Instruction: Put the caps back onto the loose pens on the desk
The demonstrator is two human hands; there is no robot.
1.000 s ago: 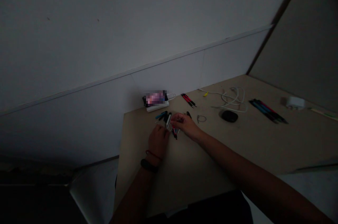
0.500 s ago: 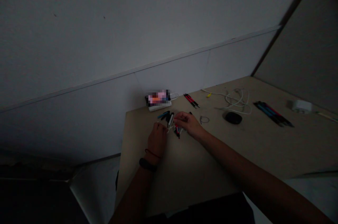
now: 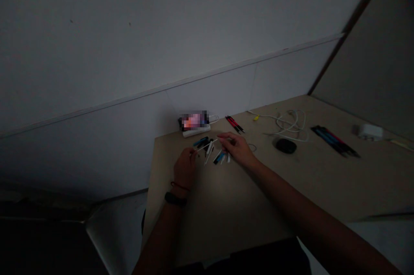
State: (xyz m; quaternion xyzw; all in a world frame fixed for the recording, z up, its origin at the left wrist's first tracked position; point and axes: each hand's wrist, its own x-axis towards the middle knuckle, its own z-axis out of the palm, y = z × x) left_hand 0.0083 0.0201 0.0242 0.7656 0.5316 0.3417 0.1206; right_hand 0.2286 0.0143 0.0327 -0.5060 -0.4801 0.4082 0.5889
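Note:
A thin white pen refill (image 3: pixel 207 145) stretches between my two hands, just above the table. My left hand (image 3: pixel 185 166) is closed, pinching its left end; a dark band and a red string circle that wrist. With thumb and fingers together, my right hand (image 3: pixel 237 147) grips the refill's right end. Beneath and between the hands lie loose pen parts: blue and black pieces (image 3: pixel 201 141), a white barrel (image 3: pixel 210 147), and a blue and black piece (image 3: pixel 219 158) with thin white sticks beside it. My right hand partly covers this last group.
A phone (image 3: pixel 194 120) leans on a white block (image 3: pixel 196 131) by the wall. Red and black pens (image 3: pixel 234 124) lie right of it. Farther right are a white cable (image 3: pixel 291 126), a black mouse (image 3: pixel 286 145), a row of pens (image 3: pixel 334 140) and a white adapter (image 3: pixel 370 132).
My hands have moved apart and the refill now shows between them. My left hand shifted left and nearer me. The red piece under my right hand no longer shows on the table.

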